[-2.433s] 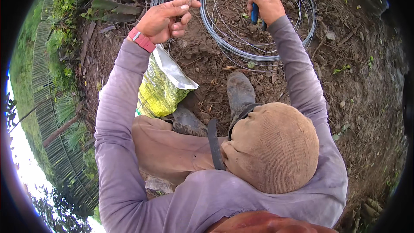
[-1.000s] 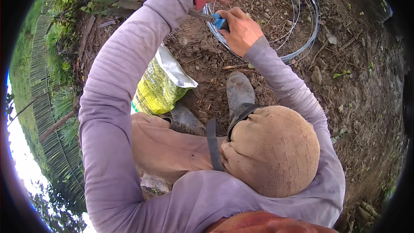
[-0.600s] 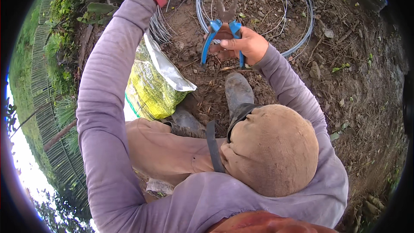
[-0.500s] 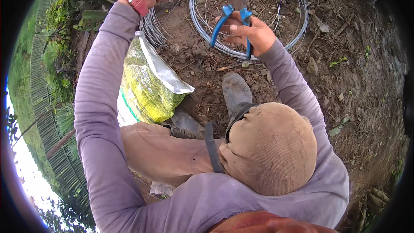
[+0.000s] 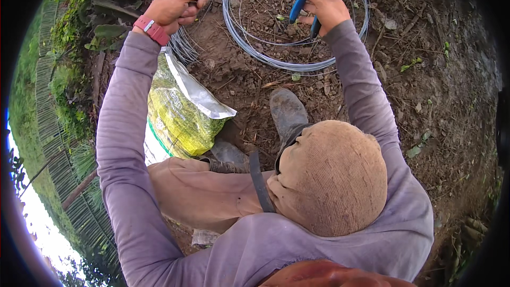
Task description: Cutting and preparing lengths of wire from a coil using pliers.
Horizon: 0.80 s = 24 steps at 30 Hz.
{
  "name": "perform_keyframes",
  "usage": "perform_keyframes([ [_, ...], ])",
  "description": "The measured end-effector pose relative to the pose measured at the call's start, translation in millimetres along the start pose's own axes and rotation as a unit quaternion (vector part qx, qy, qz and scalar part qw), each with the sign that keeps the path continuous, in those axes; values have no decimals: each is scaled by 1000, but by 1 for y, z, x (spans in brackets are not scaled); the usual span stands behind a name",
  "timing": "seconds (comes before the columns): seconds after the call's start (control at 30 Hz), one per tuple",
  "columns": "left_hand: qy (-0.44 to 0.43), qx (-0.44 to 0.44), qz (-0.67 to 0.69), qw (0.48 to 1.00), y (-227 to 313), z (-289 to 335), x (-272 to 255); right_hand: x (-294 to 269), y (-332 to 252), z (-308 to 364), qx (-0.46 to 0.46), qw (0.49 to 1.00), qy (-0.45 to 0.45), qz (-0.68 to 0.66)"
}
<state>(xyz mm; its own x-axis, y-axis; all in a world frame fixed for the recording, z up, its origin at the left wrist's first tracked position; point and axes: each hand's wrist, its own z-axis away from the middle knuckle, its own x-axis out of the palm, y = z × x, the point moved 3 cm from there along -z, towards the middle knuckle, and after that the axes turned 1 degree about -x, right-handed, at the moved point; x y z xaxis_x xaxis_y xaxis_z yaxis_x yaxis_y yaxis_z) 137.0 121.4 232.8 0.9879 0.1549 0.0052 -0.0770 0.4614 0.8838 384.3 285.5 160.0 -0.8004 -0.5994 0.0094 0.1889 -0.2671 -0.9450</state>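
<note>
Right hand (image 5: 330, 10) grasping blue-handled pliers (image 5: 299, 6) over 1 wire coil (image 5: 297, 67); left hand (image 5: 176, 6) part-curled, index out, can't tell if holding anything.

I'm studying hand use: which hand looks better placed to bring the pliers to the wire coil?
Probably the right: the right hand holds the blue-handled pliers, seen across the wire coil. The left hand is off to the coil's left, away from the pliers.
</note>
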Motion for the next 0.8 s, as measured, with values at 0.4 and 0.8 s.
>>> perform_keyframes([
  [0.4,-8,-47,205,978,-27,7,1,-4,8,-15,24,994,18,-108],
  [0.8,-22,-52,224,973,-39,7,-4,-19,24,-10,59,984,26,-166],
])
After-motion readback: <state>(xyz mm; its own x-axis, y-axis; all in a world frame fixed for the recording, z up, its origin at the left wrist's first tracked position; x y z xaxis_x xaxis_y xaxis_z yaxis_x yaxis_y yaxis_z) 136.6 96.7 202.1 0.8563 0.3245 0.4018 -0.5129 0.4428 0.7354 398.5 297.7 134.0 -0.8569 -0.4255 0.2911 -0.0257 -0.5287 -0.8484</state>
